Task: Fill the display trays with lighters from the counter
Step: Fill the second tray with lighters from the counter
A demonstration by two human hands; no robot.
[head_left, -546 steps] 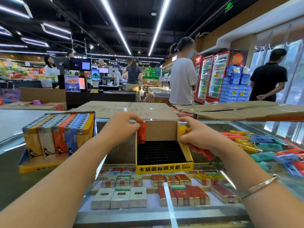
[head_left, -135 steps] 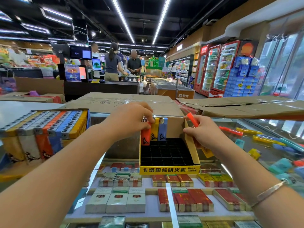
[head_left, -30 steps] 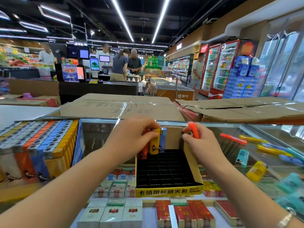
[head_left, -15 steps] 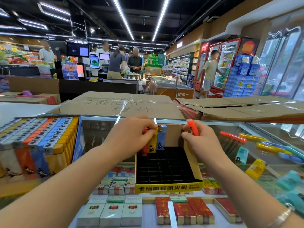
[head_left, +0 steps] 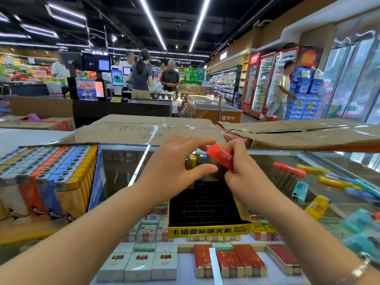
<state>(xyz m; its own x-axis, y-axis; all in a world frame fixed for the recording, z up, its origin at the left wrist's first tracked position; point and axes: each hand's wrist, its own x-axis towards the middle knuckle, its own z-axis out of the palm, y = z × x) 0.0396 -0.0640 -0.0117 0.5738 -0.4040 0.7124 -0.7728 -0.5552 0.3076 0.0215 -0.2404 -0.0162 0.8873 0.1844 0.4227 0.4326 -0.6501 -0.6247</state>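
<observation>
Hidden: my left hand (head_left: 174, 171) covers most of the lighters standing in the tray (head_left: 207, 230); only yellow and blue tops show just past my fingers.
Hard to make out: the loose lighters (head_left: 316, 206) on the glass counter (head_left: 123, 171), out beyond my right hand, are blurred.
Changed: half a second ago my left hand was down at the tray's back row; now it has lifted to meet the orange lighter (head_left: 221, 157).
Right hand (head_left: 244, 177): pinching the orange lighter, tilted, above the tray's back edge.
Left hand: fingers spread and nearly straight, fingertips at the lighter's upper end, gripping nothing.
Full tray (head_left: 47, 182): well off to my left.
</observation>
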